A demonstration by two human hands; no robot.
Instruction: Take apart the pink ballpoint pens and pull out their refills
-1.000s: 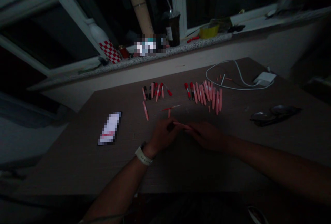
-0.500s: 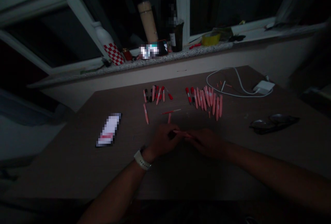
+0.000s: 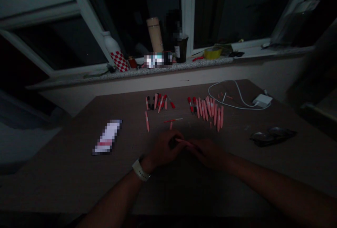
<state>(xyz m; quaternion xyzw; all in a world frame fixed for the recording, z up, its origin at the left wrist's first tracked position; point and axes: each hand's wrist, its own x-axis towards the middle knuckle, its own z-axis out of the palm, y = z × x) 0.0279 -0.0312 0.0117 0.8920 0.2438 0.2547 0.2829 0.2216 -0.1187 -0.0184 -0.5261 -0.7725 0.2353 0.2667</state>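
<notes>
My left hand [image 3: 165, 148] and my right hand [image 3: 210, 151] meet over the near middle of the table. Both are closed on a slim pink pen part [image 3: 187, 143], held roughly level between the fingertips. Dim light hides its exact form. Just beyond the left hand lies a short pink piece [image 3: 171, 125], and past it a thin red refill [image 3: 173, 120]. A single pink pen [image 3: 147, 121] rests to the left. Farther back are a small group of pink, red and black pens [image 3: 159, 102] and, to the right, a larger row of pink pens [image 3: 209, 108].
A phone [image 3: 107, 136] lies at left on the table [image 3: 79, 172]. Eyeglasses [image 3: 272, 136] are at right, with a white charger [image 3: 262, 100] and its looped cable behind. On the windowsill stand a checkered bottle [image 3: 117, 56], a tan flask [image 3: 155, 35] and yellow tape [image 3: 212, 53].
The camera view has tilted slightly, so the far table and windowsill appear lower. Both hands stay together on the pink pen part, with little visible movement.
</notes>
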